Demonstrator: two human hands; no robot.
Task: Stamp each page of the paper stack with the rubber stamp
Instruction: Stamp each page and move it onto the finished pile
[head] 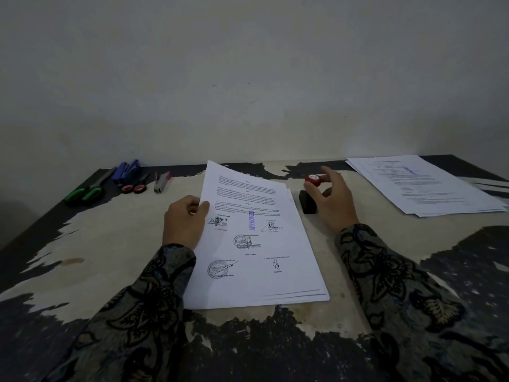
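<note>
Bare table (pixel 115 244) left of paper stack (pixel 256 244)

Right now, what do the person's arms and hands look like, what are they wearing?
Both arms are covered by long sleeves of dark fabric printed with a batik-style pattern of flowers and leaves in muted brown and tan. The left sleeve and right sleeve end at the wrists. The left hand and right hand are bare: no gloves, and no rings or watch visible.

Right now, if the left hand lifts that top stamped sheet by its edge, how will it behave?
Likely floppy: the top sheet is a single thin page, already lifted and curving at its far left corner where the left hand pinches it. Probably very light, so it may slide off the paper stack beneath. A tight pinch could crease it.
</note>
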